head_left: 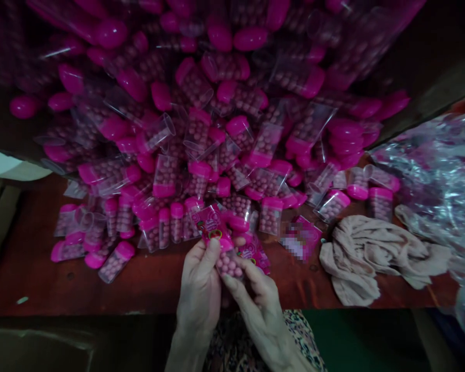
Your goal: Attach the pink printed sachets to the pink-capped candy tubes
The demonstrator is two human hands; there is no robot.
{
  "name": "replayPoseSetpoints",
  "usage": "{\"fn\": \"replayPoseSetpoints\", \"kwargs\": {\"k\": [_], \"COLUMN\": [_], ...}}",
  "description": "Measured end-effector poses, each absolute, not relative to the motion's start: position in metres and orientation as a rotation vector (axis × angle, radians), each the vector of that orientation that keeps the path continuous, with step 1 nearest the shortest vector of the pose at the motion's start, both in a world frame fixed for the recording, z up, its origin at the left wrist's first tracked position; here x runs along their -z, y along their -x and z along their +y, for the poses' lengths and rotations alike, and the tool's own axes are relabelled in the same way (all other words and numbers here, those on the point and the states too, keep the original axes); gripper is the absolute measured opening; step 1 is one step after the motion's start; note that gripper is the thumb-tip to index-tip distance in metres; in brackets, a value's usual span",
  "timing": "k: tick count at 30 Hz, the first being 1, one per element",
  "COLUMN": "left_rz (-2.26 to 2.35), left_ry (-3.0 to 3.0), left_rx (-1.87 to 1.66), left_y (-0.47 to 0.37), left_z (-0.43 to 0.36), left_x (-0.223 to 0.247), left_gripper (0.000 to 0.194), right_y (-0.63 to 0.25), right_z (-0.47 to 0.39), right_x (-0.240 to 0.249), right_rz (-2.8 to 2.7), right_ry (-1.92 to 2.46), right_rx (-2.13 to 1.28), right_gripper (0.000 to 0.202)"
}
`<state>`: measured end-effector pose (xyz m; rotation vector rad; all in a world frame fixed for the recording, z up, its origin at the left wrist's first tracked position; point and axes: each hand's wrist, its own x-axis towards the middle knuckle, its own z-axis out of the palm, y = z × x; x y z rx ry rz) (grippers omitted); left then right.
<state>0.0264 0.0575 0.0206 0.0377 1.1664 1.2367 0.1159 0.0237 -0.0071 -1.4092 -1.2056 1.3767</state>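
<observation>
Close to the table's front edge, both my hands meet around a small clear plastic bottle of pink balls (228, 263) with a pink cap. My left hand (199, 276) is closed, its thumb pressing a printed pink label sleeve (208, 221) near the capped end. Thumb and fingers of my right hand (256, 297) pinch the lower end of the bottle. How far the sleeve goes around the bottle I cannot tell. More printed pink sleeves (253, 253) lie on the table just behind my right hand.
A large heap of similar pink-capped bottles (197, 129) spills forward onto the red-brown table (147, 281). Another pink printed piece (302, 237) lies right of my hands, beside a crumpled beige cloth (372, 253). Shiny clear plastic wrap (442, 170) fills the right side.
</observation>
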Motion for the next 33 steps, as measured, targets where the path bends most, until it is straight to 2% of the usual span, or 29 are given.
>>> {"fn": "replayPoseSetpoints", "kwargs": {"k": [11,16,21,25,30,33], "left_rz": [1.084,1.042,1.036,1.084,1.041,1.028], "left_ry": [-0.158,-0.165,-0.159,-0.189,-0.317,-0.349], "left_rx": [-1.120,-1.218,-1.314,-1.299,-1.167,-1.130], "left_y": [-0.034,-0.027,-0.027,-0.024,-0.019,-0.022], "left_z": [0.047,0.050,0.053,0.053,0.057,0.057], "left_x": [-0.031,-0.034,-0.032,-0.026,-0.025,-0.026], "left_gripper": [0.013,0.018,0.022,0.019,0.011,0.007], "right_y": [-0.122,-0.122,-0.121,-0.122,-0.124,-0.124], "right_z": [0.020,0.027,0.030,0.030,0.027,0.024], "right_x": [-0.010,-0.016,-0.014,-0.014,-0.017,-0.014], "right_rz": [-1.292,-1.419,-1.567,-1.626,-1.596,-1.510], "right_ry": [1.398,1.334,1.285,1.288,1.351,1.408], "right_rx": [-1.217,-1.274,-1.171,-1.175,-1.123,-1.188], "right_gripper": [0.018,0.018,0.015,0.019,0.034,0.026]}}
